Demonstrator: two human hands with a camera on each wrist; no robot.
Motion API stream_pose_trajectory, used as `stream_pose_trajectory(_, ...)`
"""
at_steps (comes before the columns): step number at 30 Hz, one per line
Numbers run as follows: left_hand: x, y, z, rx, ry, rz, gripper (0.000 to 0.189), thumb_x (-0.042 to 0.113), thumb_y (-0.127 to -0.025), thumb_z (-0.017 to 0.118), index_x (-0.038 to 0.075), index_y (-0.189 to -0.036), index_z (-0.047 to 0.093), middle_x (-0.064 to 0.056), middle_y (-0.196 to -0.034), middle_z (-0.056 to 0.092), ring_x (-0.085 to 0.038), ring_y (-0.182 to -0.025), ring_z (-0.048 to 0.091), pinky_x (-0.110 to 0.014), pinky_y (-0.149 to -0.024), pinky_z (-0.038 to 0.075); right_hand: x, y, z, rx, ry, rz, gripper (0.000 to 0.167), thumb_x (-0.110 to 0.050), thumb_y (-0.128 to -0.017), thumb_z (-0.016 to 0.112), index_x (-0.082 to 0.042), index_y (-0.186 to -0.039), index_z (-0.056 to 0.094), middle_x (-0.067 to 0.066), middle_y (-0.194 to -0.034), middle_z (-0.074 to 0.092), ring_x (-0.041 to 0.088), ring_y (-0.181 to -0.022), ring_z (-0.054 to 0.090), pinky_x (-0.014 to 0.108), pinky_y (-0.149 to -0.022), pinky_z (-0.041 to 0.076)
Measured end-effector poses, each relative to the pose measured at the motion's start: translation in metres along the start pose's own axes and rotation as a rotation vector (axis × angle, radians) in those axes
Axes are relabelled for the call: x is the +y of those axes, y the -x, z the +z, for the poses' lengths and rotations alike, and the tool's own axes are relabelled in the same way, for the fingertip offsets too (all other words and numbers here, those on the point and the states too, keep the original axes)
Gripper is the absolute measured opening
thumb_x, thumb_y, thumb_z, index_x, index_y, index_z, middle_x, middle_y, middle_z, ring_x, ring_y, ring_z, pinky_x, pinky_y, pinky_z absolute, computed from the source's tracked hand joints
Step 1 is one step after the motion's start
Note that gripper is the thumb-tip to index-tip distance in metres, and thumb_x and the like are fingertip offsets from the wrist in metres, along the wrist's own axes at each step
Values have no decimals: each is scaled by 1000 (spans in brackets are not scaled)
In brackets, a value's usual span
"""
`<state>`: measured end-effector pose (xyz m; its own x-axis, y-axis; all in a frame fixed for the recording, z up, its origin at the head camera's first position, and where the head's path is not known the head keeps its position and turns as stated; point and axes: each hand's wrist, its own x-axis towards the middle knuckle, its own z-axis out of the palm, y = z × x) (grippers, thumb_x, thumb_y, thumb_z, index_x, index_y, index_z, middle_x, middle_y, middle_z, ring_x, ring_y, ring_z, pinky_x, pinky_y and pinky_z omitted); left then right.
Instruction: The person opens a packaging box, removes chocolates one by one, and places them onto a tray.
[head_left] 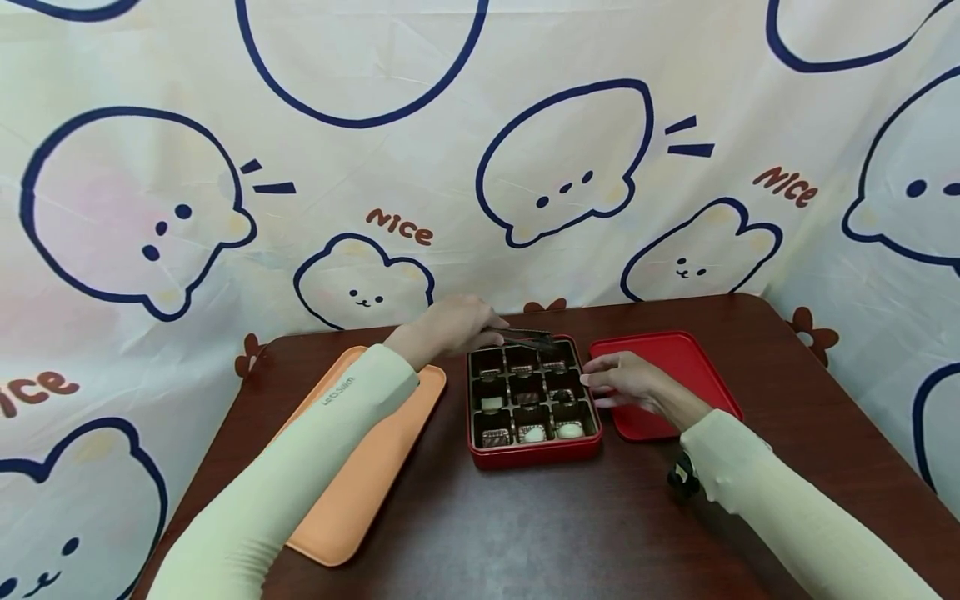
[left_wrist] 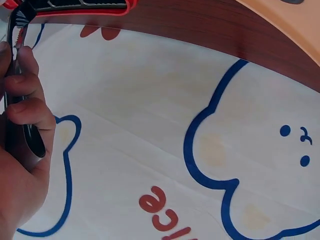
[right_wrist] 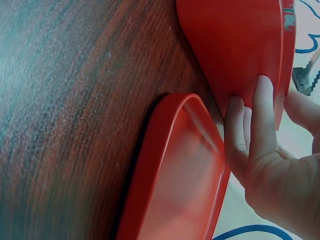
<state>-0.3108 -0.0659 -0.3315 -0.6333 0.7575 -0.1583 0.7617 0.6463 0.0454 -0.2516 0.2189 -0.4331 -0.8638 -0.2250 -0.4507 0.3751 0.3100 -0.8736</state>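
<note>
A red tin box (head_left: 534, 457) with a divided dark insert holds small chocolates in its compartments, some dark, some white. My left hand (head_left: 453, 323) is above its far left corner and grips dark metal tongs (head_left: 528, 336), whose tips are over the far right compartments. In the left wrist view, fingers (left_wrist: 30, 110) curl round the tongs' handle. Against the box's right side rests my right hand (head_left: 630, 382). The right wrist view shows its fairly straight fingers (right_wrist: 262, 115) touching the red side wall, with another fingertip at the rim. Whether the tongs hold a chocolate cannot be made out.
A red lid (head_left: 678, 358) lies right of the box, partly under the right hand. To the left is a long orange tray (head_left: 375, 475), partly covered by the left arm. A printed cloth (head_left: 360, 167) hangs behind the brown table (head_left: 480, 533).
</note>
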Motion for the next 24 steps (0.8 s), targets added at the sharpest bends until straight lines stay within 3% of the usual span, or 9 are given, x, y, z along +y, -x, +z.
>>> stream_pose_trajectory(8, -20, 24, 2, 60, 32, -4, 33, 26, -102, 59, 10, -130, 68, -7, -122, 71, -23, -109, 69, -37, -92, 54, 0, 0, 1, -11, -4, 3, 53, -16, -100, 61, 7, -144, 42, 29, -147, 42, 40, -132, 50, 40, -88, 56)
stream_pose_trajectory(11, -26, 31, 4, 85, 35, -11, 31, 25, -101, 61, 11, -127, 69, -7, -115, 73, -19, -88, 71, -34, -75, 56, 0, 0, 0, -5, -7, 5, 53, -16, -100, 61, 7, -144, 42, 29, -148, 41, 42, -134, 47, 40, -87, 56)
stream_pose_trajectory(13, -28, 35, 5, 99, 36, -5, 29, 24, -100, 62, 11, -125, 71, -7, -109, 75, -16, -73, 67, -31, -64, 52, 0, 0, -1, -10, -1, 1, 55, -17, -100, 61, 7, -145, 41, 29, -149, 40, 43, -134, 47, 40, -88, 56)
stream_pose_trajectory(17, -32, 41, 7, 122, 29, -13, 28, 24, -99, 64, 11, -122, 73, -6, -106, 76, -11, -63, 63, -26, -56, 44, 1, -2, -1, -6, -2, 5, 54, -17, -100, 61, 7, -144, 41, 29, -148, 42, 40, -132, 50, 41, -89, 55)
stream_pose_trajectory(24, -37, 51, 8, 177, 31, -4, 29, 23, -97, 67, 8, -121, 73, -10, -112, 74, -19, -86, 74, -30, -70, 58, 2, -2, -1, -3, -6, 13, 53, -16, -101, 60, 6, -145, 41, 29, -148, 41, 41, -133, 49, 40, -88, 56)
